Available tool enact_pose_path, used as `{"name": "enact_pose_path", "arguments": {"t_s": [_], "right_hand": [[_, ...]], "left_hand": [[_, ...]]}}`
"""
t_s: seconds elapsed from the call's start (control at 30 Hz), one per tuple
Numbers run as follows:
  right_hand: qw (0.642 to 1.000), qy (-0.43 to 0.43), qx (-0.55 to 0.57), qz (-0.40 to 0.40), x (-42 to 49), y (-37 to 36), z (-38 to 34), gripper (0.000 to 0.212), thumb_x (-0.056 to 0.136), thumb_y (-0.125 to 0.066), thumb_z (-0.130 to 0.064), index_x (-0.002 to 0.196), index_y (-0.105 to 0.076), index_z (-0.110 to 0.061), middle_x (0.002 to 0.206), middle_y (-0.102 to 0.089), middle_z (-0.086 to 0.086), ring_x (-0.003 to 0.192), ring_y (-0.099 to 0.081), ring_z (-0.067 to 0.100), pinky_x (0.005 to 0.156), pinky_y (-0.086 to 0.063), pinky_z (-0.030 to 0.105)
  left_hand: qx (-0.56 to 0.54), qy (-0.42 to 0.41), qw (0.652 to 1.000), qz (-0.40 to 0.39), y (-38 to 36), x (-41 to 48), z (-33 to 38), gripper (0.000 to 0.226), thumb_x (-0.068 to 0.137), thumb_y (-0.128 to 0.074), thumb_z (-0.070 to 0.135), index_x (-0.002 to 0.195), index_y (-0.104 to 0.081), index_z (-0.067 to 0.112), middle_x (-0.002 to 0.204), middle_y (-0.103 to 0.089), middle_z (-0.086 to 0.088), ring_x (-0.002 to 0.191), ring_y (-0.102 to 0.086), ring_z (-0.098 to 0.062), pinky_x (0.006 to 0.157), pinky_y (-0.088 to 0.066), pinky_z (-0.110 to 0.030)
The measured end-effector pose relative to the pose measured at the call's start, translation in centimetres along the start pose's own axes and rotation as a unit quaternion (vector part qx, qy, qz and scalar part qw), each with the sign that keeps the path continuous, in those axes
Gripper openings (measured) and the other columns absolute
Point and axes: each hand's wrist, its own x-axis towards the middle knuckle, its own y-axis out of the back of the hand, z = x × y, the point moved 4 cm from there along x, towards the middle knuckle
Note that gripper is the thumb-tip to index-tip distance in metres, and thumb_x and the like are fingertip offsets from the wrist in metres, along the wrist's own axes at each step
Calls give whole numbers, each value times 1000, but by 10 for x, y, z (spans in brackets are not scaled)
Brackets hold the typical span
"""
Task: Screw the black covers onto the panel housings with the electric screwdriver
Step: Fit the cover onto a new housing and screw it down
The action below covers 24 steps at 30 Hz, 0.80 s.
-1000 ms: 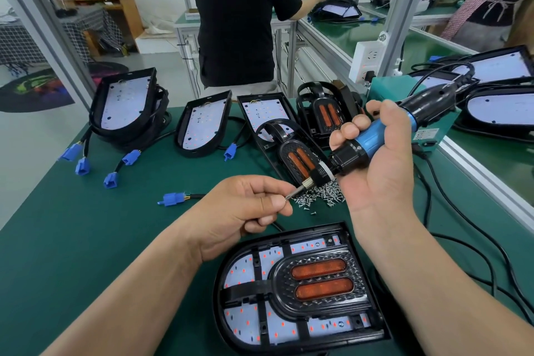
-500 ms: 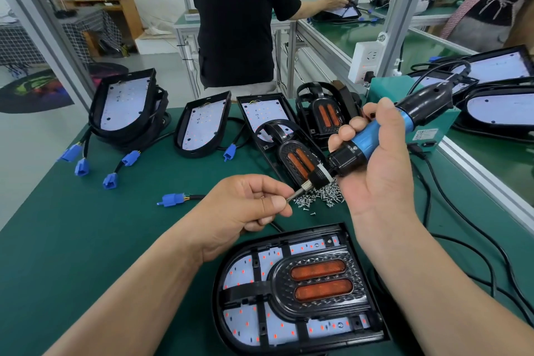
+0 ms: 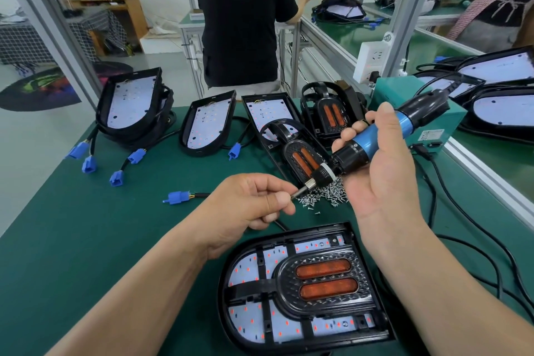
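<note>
**Head view.** The electric screwdriver [image 3: 375,139] is gripped in the right hand [image 3: 384,176], with the fingers curled round its blue and black body. It is held above the table, tilted, with its cord end up to the far right and its bit [image 3: 300,193] pointing down to the near left. The tip of the bit is pinched between the thumb and forefinger of the left hand [image 3: 248,208], and the other fingers are curled under. Whether a screw is held at the tip cannot be told.

A pile of small screws [image 3: 326,196] is seen on the green table [image 3: 86,254], just beyond the two hands. A panel housing [image 3: 228,312] lies flat at the near edge, below both hands. A black cover [image 3: 281,286] with two orange lenses is seated on it, over a white board dotted with red.

Two more covers [image 3: 303,159] with orange lenses lie beyond the screws. To the far left, open housings [image 3: 208,124] are propped up with their white boards showing, and cables with blue connectors [image 3: 88,165] trail from them. A teal power box [image 3: 433,124] stands at the far right, behind the screwdriver. A person in a black shirt [image 3: 242,32] stands beyond the table.
</note>
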Motion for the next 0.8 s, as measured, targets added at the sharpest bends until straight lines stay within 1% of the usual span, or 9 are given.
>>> {"name": "enact_pose_path", "arguments": {"t_s": [0.07, 0.2, 0.27, 0.33, 0.47, 0.5, 0.57, 0.63, 0.8], "right_hand": [[1000, -2, 10, 10, 0, 1, 0, 35, 99, -75, -34, 119, -55, -13, 82, -61, 1, 72, -60, 16, 78, -53, 34], [1000, -4, 23, 15, -2, 2, -2, 28, 101, -73, -35, 113, -57, -14, 83, -61, 0, 73, -61, 17, 79, -55, 34], [999, -8, 34, 13, -3, 1, -4, 26, 101, -72, -34, 110, -58, -14, 82, -61, 0, 73, -61, 17, 80, -54, 34], [999, -10, 45, 4, -6, -2, -7, 22, 102, -71, -31, 108, -59, -14, 82, -60, 0, 73, -60, 17, 77, -54, 33], [997, -14, 44, -63, -19, -16, -11, 13, 100, -68, -23, 103, -59, -15, 81, -57, -1, 69, -55, 15, 73, -52, 32], [995, -17, 41, -85, -23, -20, -11, 14, 99, -68, -23, 104, -58, -15, 81, -56, -1, 69, -54, 15, 73, -52, 31], [991, -26, 37, -126, -32, -28, -9, 12, 99, -66, -23, 106, -58, -16, 81, -55, -2, 68, -52, 14, 72, -51, 30], [985, -34, 30, -165, -41, -34, -4, 9, 103, -60, -23, 108, -59, -16, 80, -54, -2, 66, -53, 13, 70, -51, 29], [974, -35, -24, -224, -55, -41, 7, 13, 103, -55, -20, 115, -55, -14, 79, -53, 1, 67, -52, 16, 71, -48, 31]], "left_hand": [[-18, 8, 1000, -2, 0, 0, 1, 14, 103, -64, 7, 108, -76, 5, 87, -72, -12, 60, -45, -7, 48, -32, -14], [-24, 30, 999, 6, -1, -2, 4, 28, 109, -54, 19, 116, -70, -3, 87, -71, -11, 60, -43, -8, 47, -32, -15], [-12, 52, 998, 15, 1, -4, 4, 32, 111, -51, 22, 115, -70, -4, 85, -70, -11, 58, -42, -8, 47, -30, -17], [38, 79, 996, 9, 6, -6, 6, 32, 110, -54, 23, 109, -74, -2, 80, -66, -8, 56, -41, -8, 46, -28, -17], [187, 127, 973, -53, 21, -19, 12, 33, 94, -66, 39, 93, -80, 9, 68, -55, 4, 53, -33, -8, 46, -23, -18], [236, 135, 960, -73, 24, -22, 14, 34, 91, -66, 42, 89, -79, 11, 66, -52, 6, 53, -33, -8, 47, -23, -19], [308, 144, 934, -111, 27, -29, 15, 41, 91, -67, 46, 79, -67, 7, 65, -48, 7, 56, -32, -10, 50, -25, -21], [324, 147, 925, -135, 30, -33, 16, 49, 91, -67, 48, 80, -58, 1, 66, -46, 6, 57, -32, -11, 51, -27, -21], [271, 142, 936, -176, 30, -37, 16, 55, 91, -71, 43, 95, -63, -11, 65, -44, 7, 57, -30, -12, 51, -26, -21]]}}
